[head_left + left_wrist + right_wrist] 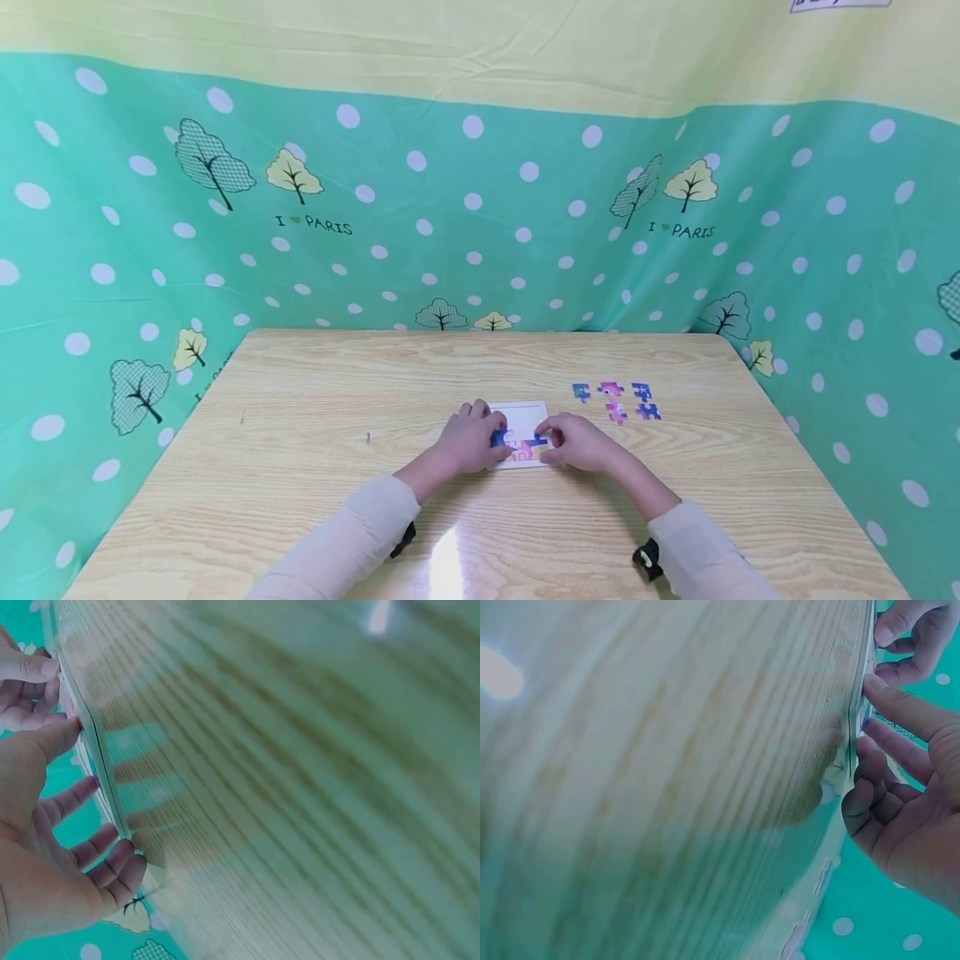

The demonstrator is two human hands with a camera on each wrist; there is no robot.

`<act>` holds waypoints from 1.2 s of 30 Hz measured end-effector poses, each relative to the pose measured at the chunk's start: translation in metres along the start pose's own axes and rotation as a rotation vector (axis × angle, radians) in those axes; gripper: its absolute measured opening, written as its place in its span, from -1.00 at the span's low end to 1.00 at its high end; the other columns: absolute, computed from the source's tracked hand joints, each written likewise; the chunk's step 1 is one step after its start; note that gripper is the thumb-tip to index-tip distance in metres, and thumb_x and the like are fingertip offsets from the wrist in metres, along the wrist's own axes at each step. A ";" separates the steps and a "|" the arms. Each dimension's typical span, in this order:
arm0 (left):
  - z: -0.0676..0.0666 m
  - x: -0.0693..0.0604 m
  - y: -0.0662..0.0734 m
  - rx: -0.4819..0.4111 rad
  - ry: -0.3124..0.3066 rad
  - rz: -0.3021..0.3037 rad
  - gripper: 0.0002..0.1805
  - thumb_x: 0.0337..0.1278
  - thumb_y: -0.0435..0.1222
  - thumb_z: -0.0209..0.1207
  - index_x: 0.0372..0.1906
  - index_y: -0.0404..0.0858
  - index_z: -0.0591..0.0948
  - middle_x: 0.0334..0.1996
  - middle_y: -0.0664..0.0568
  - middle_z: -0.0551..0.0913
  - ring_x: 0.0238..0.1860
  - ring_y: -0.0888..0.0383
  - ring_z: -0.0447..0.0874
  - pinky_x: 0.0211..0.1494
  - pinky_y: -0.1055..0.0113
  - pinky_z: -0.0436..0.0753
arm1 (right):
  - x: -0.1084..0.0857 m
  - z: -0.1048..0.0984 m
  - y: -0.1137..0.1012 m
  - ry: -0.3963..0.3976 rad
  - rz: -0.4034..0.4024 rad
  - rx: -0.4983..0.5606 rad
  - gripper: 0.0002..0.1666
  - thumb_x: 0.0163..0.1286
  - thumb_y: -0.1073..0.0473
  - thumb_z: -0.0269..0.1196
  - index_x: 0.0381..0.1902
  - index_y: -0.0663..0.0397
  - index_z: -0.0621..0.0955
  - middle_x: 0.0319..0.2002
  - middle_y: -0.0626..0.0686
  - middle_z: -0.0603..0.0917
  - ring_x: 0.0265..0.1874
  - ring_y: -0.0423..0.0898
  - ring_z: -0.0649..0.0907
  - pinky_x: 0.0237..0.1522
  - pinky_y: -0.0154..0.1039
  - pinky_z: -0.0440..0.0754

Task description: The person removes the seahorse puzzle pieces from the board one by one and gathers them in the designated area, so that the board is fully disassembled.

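A white puzzle tray lies flat on the table between both hands. Joined jigsaw pieces in blue, pink and yellow fill its near part, and bare white shows at the far part. My left hand rests at the tray's left side, thumb and index finger touching the pieces there. In the left wrist view that hand's fingers are spread along the tray's edge. From the right, my right hand touches the pieces with thumb and index fingertips. Its other fingers curl beside the tray in the right wrist view.
Several loose jigsaw pieces lie on the wooden table beyond the right hand, blue ones and pink ones. A green dotted curtain hangs behind and along both sides of the table.
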State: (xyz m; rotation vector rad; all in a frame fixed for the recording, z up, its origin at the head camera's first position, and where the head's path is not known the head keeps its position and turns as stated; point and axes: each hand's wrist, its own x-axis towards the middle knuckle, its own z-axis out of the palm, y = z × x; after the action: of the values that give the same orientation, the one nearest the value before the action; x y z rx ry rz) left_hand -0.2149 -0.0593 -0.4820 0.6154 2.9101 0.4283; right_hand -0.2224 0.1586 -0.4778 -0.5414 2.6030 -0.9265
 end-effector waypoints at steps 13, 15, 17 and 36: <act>0.000 0.000 0.000 0.005 0.001 -0.009 -0.56 0.14 0.09 0.14 0.04 -0.04 0.53 0.04 -0.05 0.41 -0.01 0.02 0.35 -0.01 0.11 0.46 | 0.000 0.000 -0.001 0.003 0.013 -0.004 -0.59 0.12 0.21 0.37 -0.03 0.11 0.60 -0.48 -0.03 0.48 -0.48 -0.15 0.42 -0.47 -0.35 0.39; 0.000 0.001 0.000 0.005 0.002 -0.011 -0.55 0.14 0.09 0.14 0.04 -0.04 0.52 0.04 -0.05 0.41 -0.01 0.02 0.34 0.00 0.11 0.46 | 0.000 -0.001 -0.001 0.001 0.016 -0.002 -0.59 0.13 0.20 0.36 -0.03 0.11 0.60 -0.48 -0.03 0.47 -0.47 -0.15 0.42 -0.47 -0.36 0.39; -0.001 0.000 0.001 0.002 0.003 -0.012 -0.56 0.13 0.09 0.15 0.03 -0.04 0.52 0.04 -0.05 0.41 -0.02 0.02 0.34 -0.01 0.11 0.46 | 0.000 -0.001 -0.001 0.005 0.019 0.003 -0.60 0.13 0.21 0.36 -0.03 0.11 0.60 -0.47 -0.03 0.47 -0.47 -0.15 0.42 -0.47 -0.36 0.39; -0.001 0.001 0.003 0.005 0.003 -0.022 -0.55 0.11 0.10 0.17 0.03 -0.04 0.53 0.04 -0.06 0.42 -0.01 0.00 0.35 -0.01 0.09 0.46 | 0.002 0.002 -0.004 0.056 0.050 0.042 -0.64 0.04 0.28 0.40 -0.16 0.13 0.60 -0.36 0.03 0.51 -0.35 -0.13 0.43 -0.33 -0.31 0.41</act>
State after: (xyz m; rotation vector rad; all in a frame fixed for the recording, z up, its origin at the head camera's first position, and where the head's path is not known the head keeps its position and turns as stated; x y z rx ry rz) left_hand -0.2151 -0.0566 -0.4808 0.5839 2.9184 0.4193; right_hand -0.2224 0.1536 -0.4775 -0.4441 2.6276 -0.9913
